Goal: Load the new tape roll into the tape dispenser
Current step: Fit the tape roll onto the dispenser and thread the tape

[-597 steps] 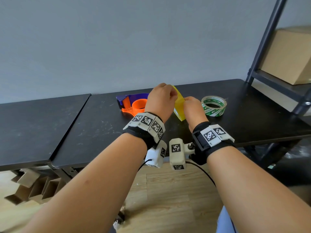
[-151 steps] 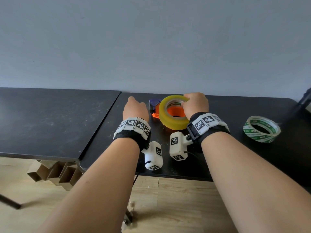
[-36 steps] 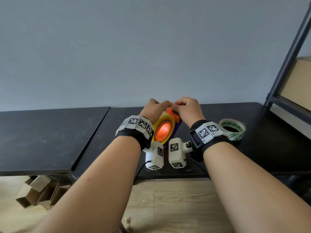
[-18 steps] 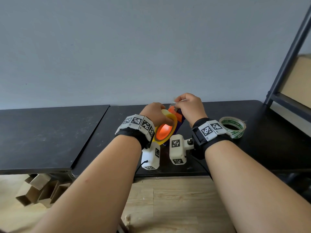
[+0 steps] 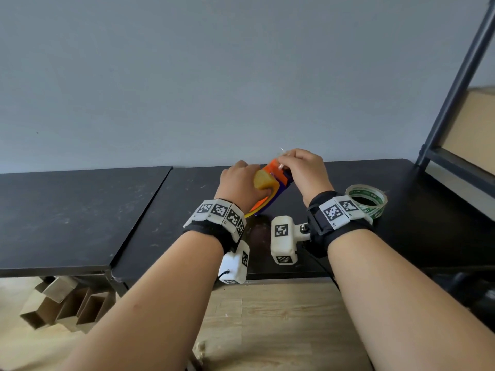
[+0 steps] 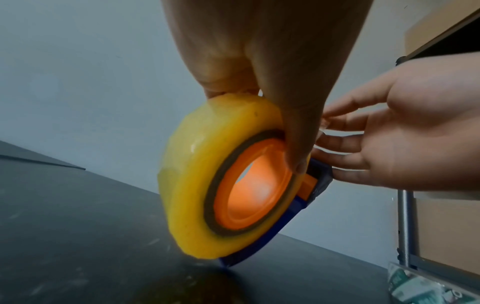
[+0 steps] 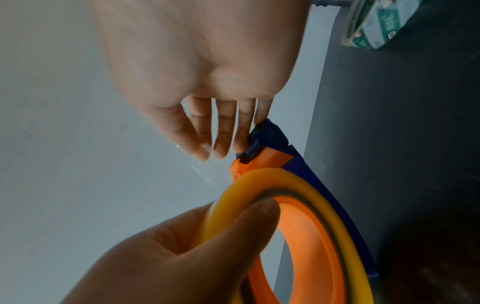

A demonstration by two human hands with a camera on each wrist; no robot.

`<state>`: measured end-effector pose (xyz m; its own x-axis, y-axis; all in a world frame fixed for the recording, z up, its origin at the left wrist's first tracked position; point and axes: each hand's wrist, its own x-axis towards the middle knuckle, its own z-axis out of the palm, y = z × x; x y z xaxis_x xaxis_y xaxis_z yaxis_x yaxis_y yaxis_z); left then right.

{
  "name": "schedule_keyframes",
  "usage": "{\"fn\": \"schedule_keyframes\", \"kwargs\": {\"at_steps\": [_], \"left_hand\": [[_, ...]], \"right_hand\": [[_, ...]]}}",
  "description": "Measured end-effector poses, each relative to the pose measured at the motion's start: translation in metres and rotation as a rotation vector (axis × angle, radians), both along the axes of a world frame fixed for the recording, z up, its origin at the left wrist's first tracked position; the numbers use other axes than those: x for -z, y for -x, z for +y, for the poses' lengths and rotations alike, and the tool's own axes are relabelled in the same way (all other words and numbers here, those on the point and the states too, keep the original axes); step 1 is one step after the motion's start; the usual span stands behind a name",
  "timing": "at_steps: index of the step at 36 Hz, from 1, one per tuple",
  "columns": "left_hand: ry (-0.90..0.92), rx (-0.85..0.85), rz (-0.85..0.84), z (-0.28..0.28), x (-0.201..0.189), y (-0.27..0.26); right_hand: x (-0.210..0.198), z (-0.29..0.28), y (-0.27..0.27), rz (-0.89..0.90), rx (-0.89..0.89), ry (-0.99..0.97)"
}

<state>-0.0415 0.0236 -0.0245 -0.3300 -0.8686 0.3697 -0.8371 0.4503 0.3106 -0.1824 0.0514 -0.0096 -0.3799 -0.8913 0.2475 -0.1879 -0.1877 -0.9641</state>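
Tape roll: I see the thick yellow roll of translucent tape seated on the round orange hub of the blue and orange plastic tape dispenser, brown cardboard core visible round the hub.
Dispenser position: it stands on edge, tilted, its lower blue rim touching the black tabletop, near the middle of the right-hand table section.
Left hand: my left hand grips the top of the roll, thumb lying across the roll's face and reaching down to the hub, the other fingers behind the roll's outer surface.
Right hand: my right hand is at the dispenser's upper end; thumb and forefinger pinch a clear strip of tape pulled free of the roll, while the outer fingers touch the blue cutter end.
Free tape end: the strip runs from the roll's rim up to the pinched fingertips; it is faint and I cannot tell whether it passes through the orange guide.
Hands together: both close, one on each end of the dispenser.
Nearby: a second, thinner roll of clear tape with green print lies flat on the table, just right of my right wrist.
Background: grey wall; dark metal shelf frame at the right with a cardboard box on it.
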Motion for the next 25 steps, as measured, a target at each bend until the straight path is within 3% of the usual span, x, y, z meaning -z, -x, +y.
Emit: {"fn": "schedule_keyframes", "kwargs": {"at_steps": [7, 25], "left_hand": [[0.086, -0.024, -0.143, -0.004, 0.006, -0.003], [0.170, -0.026, -0.199, 0.002, 0.019, -0.001]], "right_hand": [[0.001, 0.006, 0.001, 0.010, -0.011, 0.027], [0.007, 0.019, 0.010, -0.101, -0.010, 0.046]]}}
